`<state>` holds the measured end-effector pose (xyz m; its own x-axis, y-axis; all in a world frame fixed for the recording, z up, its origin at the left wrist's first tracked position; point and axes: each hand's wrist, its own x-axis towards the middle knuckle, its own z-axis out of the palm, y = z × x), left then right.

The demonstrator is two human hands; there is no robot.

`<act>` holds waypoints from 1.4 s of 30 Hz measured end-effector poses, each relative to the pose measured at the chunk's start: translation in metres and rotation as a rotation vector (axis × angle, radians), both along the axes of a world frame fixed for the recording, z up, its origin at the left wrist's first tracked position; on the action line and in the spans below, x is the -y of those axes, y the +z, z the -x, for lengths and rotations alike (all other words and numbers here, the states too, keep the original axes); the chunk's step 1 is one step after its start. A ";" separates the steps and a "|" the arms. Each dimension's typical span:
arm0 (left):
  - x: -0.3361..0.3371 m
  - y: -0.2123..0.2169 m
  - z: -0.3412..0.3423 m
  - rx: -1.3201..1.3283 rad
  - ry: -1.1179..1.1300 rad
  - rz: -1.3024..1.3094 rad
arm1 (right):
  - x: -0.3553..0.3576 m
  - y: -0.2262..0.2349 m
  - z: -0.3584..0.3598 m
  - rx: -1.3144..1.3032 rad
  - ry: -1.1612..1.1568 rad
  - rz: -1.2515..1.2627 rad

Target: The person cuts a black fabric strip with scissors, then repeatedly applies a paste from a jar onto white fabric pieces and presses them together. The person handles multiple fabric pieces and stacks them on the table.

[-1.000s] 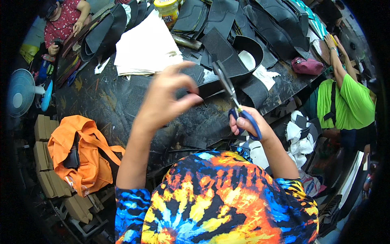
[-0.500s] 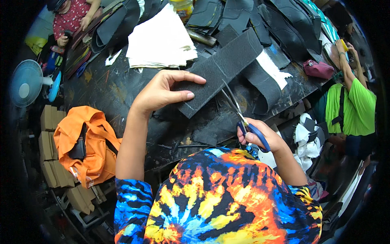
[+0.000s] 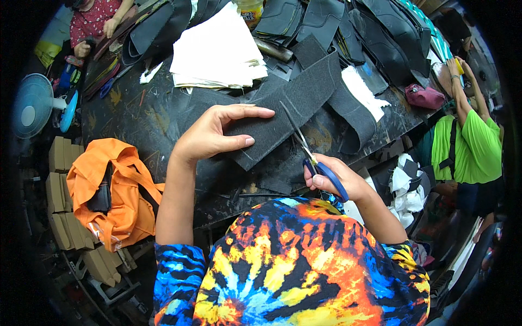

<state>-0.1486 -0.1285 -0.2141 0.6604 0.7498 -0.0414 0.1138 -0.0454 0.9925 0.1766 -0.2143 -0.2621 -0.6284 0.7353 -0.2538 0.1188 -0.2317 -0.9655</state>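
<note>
A long strip of dark grey, felt-like material lies slantwise over the dark work table, faint pale lines across it. My left hand has the strip's near left end, with thumb and forefinger apart on its upper face and the other fingers partly hidden. In my right hand is a pair of scissors with dark blue handles. Their nearly closed blades point up and left, over the strip's near edge. A second dark strip curves beside it, next to a ragged white piece.
Beyond the strip sit a stack of white sheets, dark cut pieces and a maroon pouch. An orange bag and a fan are at left. One person in green works at right, another in red at far left.
The scissors and my right hand have shifted left, so the blades now lie farther over the strip. The strip's far end has dropped lower. My left hand has barely moved.
</note>
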 end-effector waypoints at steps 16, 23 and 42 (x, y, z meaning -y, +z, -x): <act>0.004 0.002 0.005 -0.011 0.008 0.022 | 0.000 0.004 0.002 0.044 -0.015 0.127; 0.008 0.003 0.005 -0.016 -0.009 0.040 | -0.008 0.005 0.014 0.008 -0.033 0.172; -0.017 -0.019 -0.042 -0.513 0.359 -0.728 | -0.006 -0.009 -0.030 -0.122 -0.227 0.222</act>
<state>-0.1071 -0.1111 -0.2335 0.4177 0.8596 0.2943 0.6538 -0.5092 0.5596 0.2062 -0.2085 -0.2709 -0.4910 0.7951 -0.3562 -0.0733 -0.4451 -0.8925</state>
